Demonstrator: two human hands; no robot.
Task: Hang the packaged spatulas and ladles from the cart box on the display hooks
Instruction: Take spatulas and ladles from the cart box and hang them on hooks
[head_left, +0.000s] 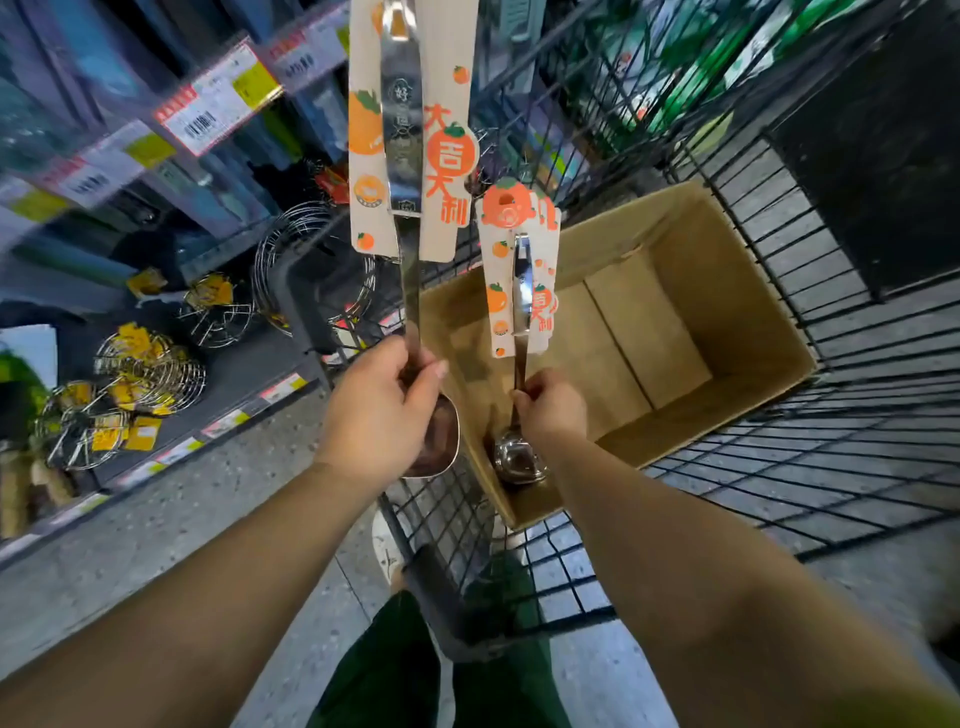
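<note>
My left hand grips the steel shaft of a packaged spatula, held upright with its blade down behind my fingers and its cream-and-orange card rising past the frame's top. My right hand holds a smaller packaged ladle upright by its shaft, bowl down near the box's near wall, card on top. The brown cardboard box sits in the black wire cart and shows a bare bottom. No display hook is clearly visible.
Store shelves on the left carry wire steamer racks with yellow tags and price labels along the edges. The cart's wire walls surround the box. Grey floor lies below, with my green trousers and a shoe by the cart's near corner.
</note>
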